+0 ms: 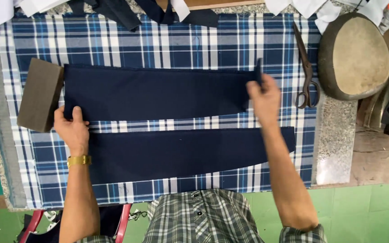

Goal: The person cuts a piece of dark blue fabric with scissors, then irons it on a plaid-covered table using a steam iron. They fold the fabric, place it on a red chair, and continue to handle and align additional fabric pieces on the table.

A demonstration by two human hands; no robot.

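Your right hand [264, 95] pinches the right end of the upper strip [158, 92] of navy cloth, fingers pressed together on its short edge, which stands lifted a little off the surface [334, 148]. Your left hand [72, 127] lies flat with fingers together on the strip's lower left corner, holding it down. The strip runs straight between your hands, its long top edge parallel to the plaid cloth [158, 42] under it. Just beside your left hand, a brown block [40, 94] sits touching the strip's left end, tilted slightly.

Below, a second strip [181, 155] lies apart from the first, a band of plaid showing between them; your right forearm crosses its right end, and its lower right edge slants.

To the right of your right hand, scissors [306, 72] lie near the plaid's right edge, shut, with a little bare plaid between. Beyond them a round stone-like pad [354, 56] rests on the surface corner. Dark and white scraps [158, 11] crowd the far edge.
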